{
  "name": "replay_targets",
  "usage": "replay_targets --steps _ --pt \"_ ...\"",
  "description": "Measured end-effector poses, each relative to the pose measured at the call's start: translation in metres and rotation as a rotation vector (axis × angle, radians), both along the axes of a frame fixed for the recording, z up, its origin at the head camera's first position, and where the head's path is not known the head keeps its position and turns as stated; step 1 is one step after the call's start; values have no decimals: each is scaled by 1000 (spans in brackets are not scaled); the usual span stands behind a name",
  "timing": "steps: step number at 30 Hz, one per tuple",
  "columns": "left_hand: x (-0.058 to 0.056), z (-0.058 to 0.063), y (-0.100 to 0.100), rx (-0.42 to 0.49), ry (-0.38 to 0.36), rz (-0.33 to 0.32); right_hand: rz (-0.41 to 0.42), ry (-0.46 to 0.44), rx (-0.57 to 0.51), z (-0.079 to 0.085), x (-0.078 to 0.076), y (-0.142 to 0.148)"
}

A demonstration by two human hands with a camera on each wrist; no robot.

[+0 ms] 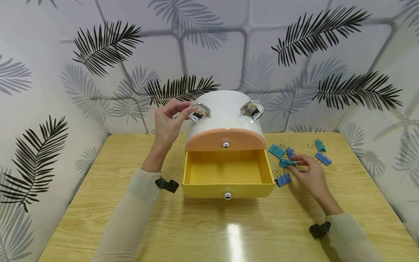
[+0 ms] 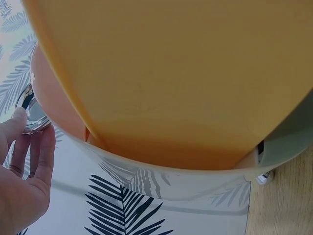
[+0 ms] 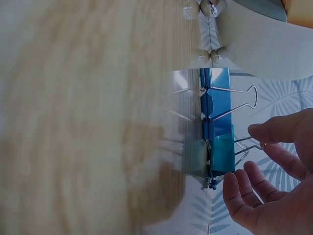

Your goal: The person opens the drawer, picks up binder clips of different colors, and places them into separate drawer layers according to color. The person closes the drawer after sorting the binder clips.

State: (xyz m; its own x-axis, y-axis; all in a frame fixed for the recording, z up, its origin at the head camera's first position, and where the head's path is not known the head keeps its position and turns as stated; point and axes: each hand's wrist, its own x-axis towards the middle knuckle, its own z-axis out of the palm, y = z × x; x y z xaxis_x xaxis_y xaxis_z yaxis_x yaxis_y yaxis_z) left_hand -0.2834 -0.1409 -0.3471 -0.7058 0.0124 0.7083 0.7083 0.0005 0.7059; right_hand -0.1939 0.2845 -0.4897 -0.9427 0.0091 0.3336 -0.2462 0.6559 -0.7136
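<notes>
My left hand (image 1: 168,122) pinches a silver ear (image 1: 199,111) of a small white drawer box (image 1: 226,109). The left wrist view shows my thumb and fingers on that shiny ear (image 2: 35,115). My right hand (image 1: 311,176) has its thumb and fingers curled round a teal binder clip (image 1: 287,163) on the table. From the right wrist, the fingertips sit at the wire handles of this teal clip (image 3: 224,152), beside a blue binder clip (image 3: 218,100). The box's yellow drawer (image 1: 229,191) is pulled out, its visible inside bare; the orange drawer (image 1: 226,139) above is closed.
Around my right hand lie other clips: a teal one (image 1: 276,150), a blue one (image 1: 283,179), and farther right another teal (image 1: 320,145) and blue clip (image 1: 323,158). The wooden table (image 1: 131,153) meets leaf-patterned walls at the back and sides.
</notes>
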Motion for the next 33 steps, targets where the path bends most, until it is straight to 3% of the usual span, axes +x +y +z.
replay_targets --steps 8,19,33 --pt "0 1 -1 3 -22 13 19 -52 59 1 -11 2" --pt "1 1 0 -23 -24 6 34 -195 105 -1 -17 4" --pt "1 1 0 -11 -8 7 29 -153 187 -5 -23 4"
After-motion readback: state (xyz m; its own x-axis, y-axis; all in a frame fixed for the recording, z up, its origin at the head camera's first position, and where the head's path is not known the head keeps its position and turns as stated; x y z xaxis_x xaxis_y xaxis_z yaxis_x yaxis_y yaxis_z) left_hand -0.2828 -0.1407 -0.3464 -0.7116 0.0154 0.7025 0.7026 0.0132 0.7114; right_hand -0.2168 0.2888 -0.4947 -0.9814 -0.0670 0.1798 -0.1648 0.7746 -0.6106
